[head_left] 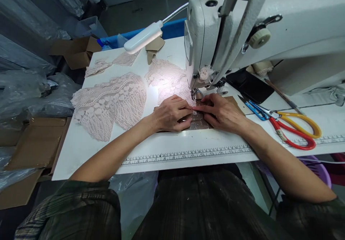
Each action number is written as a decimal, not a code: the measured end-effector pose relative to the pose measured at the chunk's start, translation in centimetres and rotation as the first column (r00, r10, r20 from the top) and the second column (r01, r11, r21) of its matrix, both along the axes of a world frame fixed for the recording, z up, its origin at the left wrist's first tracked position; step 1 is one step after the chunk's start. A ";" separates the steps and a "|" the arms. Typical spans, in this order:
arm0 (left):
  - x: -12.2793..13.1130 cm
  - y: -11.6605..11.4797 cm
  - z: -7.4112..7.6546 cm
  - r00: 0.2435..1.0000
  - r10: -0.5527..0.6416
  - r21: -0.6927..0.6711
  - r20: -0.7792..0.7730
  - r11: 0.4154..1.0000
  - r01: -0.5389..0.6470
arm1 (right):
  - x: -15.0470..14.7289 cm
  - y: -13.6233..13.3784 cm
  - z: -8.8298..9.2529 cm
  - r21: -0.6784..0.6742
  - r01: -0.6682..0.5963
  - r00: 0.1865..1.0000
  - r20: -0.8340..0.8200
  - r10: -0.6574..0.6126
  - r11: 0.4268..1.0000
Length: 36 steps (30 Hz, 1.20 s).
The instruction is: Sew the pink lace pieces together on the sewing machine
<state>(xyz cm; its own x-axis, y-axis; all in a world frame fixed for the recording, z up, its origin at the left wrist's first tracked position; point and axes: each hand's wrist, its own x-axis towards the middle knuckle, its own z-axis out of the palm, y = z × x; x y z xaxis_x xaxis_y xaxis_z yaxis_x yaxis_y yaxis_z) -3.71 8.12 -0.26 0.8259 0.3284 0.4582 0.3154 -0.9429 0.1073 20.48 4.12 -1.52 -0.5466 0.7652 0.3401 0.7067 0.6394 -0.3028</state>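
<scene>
Pale pink lace fabric [172,80] lies under the lamp and runs to the presser foot [197,94] of a white sewing machine [201,45]. Just in front of the foot, my left hand [174,113] has its fingers curled and closed on the lace edge. Opposite it, my right hand [222,113] pinches the same edge between thumb and index finger, the fingertips of both hands almost touching. Beneath them is a brown plate [201,122] on the table. More lace pieces [110,103] are spread to the left.
To the right lie yellow-and-red-handled scissors [293,128], blue thread snips [256,110] and a black phone [250,85]. A printed ruler [185,156] runs along the table's front edge. A lamp [144,37] overhangs the lace. Cardboard boxes [40,143] stand at left.
</scene>
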 end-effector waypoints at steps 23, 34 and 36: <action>-0.2 -0.4 0.2 0.981 0.109 0.020 -0.161 0.994 -0.108 | -0.9 -0.2 0.3 0.000 0.062 0.996 0.059 -0.061 0.998; -0.2 0.0 0.5 0.955 0.160 -0.056 -0.250 0.982 -0.179 | -1.3 0.4 0.6 0.058 0.053 0.991 0.123 -0.060 0.997; -0.2 0.1 0.5 0.951 0.171 -0.069 -0.258 0.978 -0.195 | -1.2 0.5 0.6 0.044 0.046 0.991 0.127 -0.052 0.998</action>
<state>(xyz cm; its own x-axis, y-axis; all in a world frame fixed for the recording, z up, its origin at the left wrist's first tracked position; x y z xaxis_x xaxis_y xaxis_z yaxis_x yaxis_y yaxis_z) -3.91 8.18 0.24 0.8314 0.5160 0.2060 0.5095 -0.8560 0.0877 19.24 4.62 -0.97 -0.5499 0.7790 0.3012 0.7688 0.6130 -0.1820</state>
